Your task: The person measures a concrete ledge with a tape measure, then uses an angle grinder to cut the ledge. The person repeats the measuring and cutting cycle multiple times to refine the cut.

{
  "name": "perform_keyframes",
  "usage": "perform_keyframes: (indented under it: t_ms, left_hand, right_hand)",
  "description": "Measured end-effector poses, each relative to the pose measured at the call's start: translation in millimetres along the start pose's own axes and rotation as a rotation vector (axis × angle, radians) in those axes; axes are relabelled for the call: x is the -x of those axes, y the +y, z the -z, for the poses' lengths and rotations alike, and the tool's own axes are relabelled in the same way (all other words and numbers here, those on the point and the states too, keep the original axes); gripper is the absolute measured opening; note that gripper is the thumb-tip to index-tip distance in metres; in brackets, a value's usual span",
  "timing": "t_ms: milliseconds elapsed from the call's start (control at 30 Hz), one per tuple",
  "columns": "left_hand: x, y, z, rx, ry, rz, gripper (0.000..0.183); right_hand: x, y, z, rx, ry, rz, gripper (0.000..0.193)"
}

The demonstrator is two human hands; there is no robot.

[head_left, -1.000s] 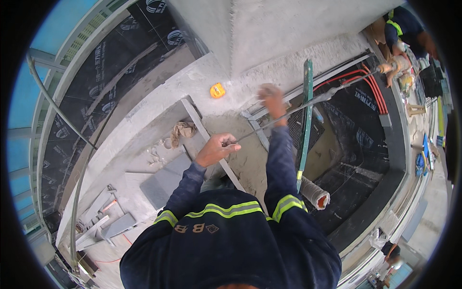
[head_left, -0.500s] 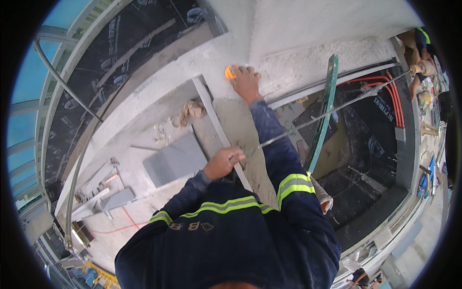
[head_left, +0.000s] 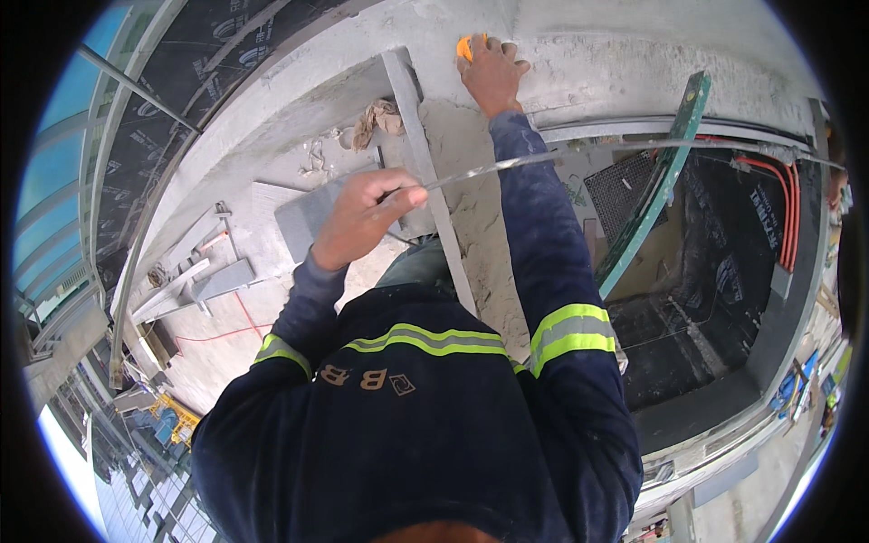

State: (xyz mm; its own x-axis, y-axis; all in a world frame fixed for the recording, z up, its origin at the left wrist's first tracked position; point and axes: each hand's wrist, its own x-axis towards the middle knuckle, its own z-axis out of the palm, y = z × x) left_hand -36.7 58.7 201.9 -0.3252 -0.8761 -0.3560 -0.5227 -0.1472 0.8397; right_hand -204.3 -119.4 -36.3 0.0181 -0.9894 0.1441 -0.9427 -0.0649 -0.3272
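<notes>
1. The left hand [head_left: 362, 220] is curled closed, pinching 1 end of a grey line [head_left: 552, 156] between thumb and fingers.
2. The right hand [head_left: 493, 80] reaches forward, fingers partly spread over an orange tape measure [head_left: 465, 47]; it touches the case, but I cannot tell whether it grips it.
3. The tape measure sits on a pale ledge [head_left: 579, 77], mostly covered by that hand.
4. The line runs rightward above the right sleeve [head_left: 543, 226] and past a slanting green beam [head_left: 665, 181].
5. Farther out: a crumpled brown cloth [head_left: 378, 122] at left, red pipes [head_left: 789, 217] at right.
</notes>
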Motion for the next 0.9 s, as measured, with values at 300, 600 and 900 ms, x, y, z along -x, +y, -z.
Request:
perform_keyframes:
  t_ms: [300, 600, 900]
  left_hand:
    - [27.5, 66.5, 56.1, 0.090, 0.199, 0.040, 0.023]
    - [-13.5, 139.2, 157.3, 0.028, 0.291, -0.231, 0.029]
    - [-106.4, 183.5, 134.4, 0.115, 0.240, -0.398, 0.025]
  right_hand:
    - [-1.0, -4.1, 6.6, -0.028, -0.024, -0.017, 0.042]
    - [-3.5, -17.9, 12.6, 0.031, -0.037, -0.036, 0.042]
    - [-3.4, 5.6, 46.0, -0.548, 0.102, -0.204, 0.052]
